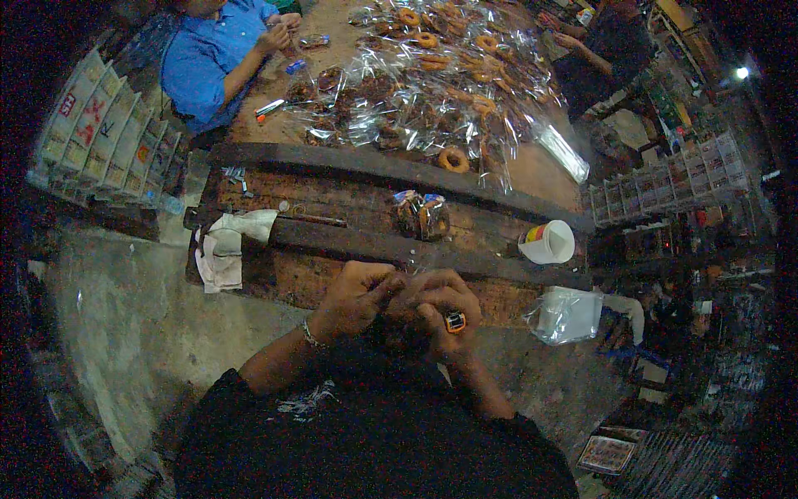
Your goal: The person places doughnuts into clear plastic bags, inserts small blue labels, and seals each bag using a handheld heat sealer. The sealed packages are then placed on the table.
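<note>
Close to my body, at the near edge of a wooden table [299, 274], both hands are together. My left hand [358, 299] has its fingertips pinched beside the right one, on something dark and shiny that I cannot make out. My right hand [449, 305] is curled around a small orange tool [456, 322], perhaps a cutter or lighter, whose end shows at the palm. Beyond the hands, two wrapped dark bundles [421, 215] with blue tops stand side by side on the table.
A large heap of plastic-wrapped rings and dark pieces [430, 87] covers the far table. A white cup [547, 242] and clear plastic bags [567, 315] lie right, a pale cloth [221, 249] left. One person [212, 59] works far left, another [605, 50] far right.
</note>
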A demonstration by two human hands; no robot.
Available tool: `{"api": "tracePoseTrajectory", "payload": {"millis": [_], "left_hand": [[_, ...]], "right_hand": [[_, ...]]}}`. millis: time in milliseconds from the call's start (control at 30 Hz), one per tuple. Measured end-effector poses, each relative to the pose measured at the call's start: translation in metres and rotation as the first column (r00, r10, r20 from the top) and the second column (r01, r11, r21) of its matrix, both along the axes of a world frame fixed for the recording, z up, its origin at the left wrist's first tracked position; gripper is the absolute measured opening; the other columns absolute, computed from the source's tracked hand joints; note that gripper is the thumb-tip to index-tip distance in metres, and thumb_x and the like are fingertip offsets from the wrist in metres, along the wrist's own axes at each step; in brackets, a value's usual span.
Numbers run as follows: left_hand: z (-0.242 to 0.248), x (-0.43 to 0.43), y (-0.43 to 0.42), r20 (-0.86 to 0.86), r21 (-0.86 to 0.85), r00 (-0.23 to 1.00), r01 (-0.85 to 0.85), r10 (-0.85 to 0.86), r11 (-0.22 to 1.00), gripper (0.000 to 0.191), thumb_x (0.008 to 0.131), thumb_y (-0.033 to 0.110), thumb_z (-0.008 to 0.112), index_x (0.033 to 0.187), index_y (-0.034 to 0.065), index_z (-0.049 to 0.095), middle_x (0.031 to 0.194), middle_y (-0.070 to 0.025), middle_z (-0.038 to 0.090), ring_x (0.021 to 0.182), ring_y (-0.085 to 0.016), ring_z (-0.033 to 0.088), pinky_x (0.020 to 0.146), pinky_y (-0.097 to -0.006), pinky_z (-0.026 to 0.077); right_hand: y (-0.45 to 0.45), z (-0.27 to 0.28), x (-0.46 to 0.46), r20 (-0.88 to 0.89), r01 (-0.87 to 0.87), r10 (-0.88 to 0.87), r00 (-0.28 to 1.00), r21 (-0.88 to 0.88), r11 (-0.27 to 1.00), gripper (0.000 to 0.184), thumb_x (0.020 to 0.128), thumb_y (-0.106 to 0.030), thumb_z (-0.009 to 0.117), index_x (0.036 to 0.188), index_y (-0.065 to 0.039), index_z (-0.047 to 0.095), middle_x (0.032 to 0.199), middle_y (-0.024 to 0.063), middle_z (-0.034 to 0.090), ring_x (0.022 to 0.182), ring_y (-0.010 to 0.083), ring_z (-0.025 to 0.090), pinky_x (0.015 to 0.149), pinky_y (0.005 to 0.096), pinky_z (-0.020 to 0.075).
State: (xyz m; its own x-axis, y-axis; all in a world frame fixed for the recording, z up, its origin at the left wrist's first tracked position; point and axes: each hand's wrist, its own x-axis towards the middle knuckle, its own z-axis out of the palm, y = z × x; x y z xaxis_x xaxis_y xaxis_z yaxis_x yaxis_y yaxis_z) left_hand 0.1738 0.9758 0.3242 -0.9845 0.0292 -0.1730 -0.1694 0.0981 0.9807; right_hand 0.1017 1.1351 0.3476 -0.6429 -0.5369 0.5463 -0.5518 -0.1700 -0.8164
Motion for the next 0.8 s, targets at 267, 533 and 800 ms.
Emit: {"api": "tracePoseTrajectory", "payload": {"millis": [267, 533, 800], "left_hand": [[-0.007, -0.016, -0.005, -0.015, 0.093, 0.993, -0.115, 0.117, 0.989, 0.034, 0.084, 0.025, 0.066, 0.109, 0.0031, 0.060, 0.101, -0.0063, 0.065, 0.085, -0.013, 0.062, 0.075, -0.0273, 0.050], [-0.012, -0.040, 0.018, 0.043, 0.029, 0.955, -0.295, 0.293, 0.955, 0.021, 0.079, 0.008, 0.069, 0.098, 0.0004, 0.064, 0.101, -0.0098, 0.066, 0.083, -0.016, 0.064, 0.075, -0.0292, 0.051], [-0.023, -0.078, 0.009, -0.227, -0.043, 0.940, -0.271, 0.254, 0.962, 0.021, 0.082, 0.006, 0.065, 0.101, 0.0016, 0.060, 0.091, -0.0084, 0.064, 0.091, -0.015, 0.061, 0.078, -0.0304, 0.050]], "right_hand": [[0.016, -0.008, -0.016, 0.030, 0.073, -0.087, 0.996, 0.324, 0.943, 0.009, 0.080, -0.002, 0.063, 0.088, 0.000, 0.060, 0.087, 0.0095, 0.064, 0.075, 0.0173, 0.062, 0.069, 0.0261, 0.0489], [0.011, -0.028, -0.031, 0.528, 0.151, -0.265, 0.807, 0.249, 0.957, 0.014, 0.086, -0.007, 0.061, 0.098, -0.001, 0.059, 0.089, 0.0037, 0.062, 0.080, 0.0115, 0.058, 0.073, 0.0260, 0.0472], [0.005, -0.038, -0.075, 0.004, 0.243, -0.263, 0.965, 0.370, 0.897, 0.021, 0.087, -0.011, 0.060, 0.105, 0.000, 0.061, 0.100, 0.0088, 0.062, 0.091, 0.0159, 0.059, 0.081, 0.0280, 0.0459]]}}
